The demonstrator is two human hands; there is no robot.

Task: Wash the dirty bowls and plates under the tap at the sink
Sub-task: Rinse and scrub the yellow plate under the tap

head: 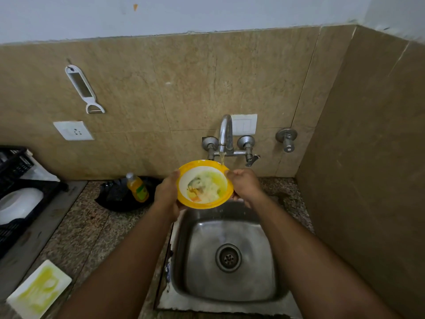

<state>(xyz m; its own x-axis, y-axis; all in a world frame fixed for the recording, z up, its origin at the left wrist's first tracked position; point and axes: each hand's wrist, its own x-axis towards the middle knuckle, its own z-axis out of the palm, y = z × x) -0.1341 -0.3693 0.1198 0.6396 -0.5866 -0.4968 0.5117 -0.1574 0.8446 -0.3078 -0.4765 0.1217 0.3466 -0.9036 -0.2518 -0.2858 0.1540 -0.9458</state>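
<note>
A yellow-rimmed bowl (pixel 204 184) with a white inside and food scraps is held up over the back of the steel sink (pixel 230 256). My left hand (pixel 167 194) grips its left rim and my right hand (pixel 245 185) grips its right rim. A thin stream of water falls from the tap (pixel 225 132) onto the bowl's far right edge. A white square plate (pixel 39 290) smeared with yellow-green residue lies on the counter at the lower left.
A bottle of yellow dish liquid (pixel 137 187) stands on a black pan (pixel 124 196) left of the sink. A black rack (pixel 16 194) holding a white dish sits at the far left. A peeler (pixel 84 89) hangs on the wall.
</note>
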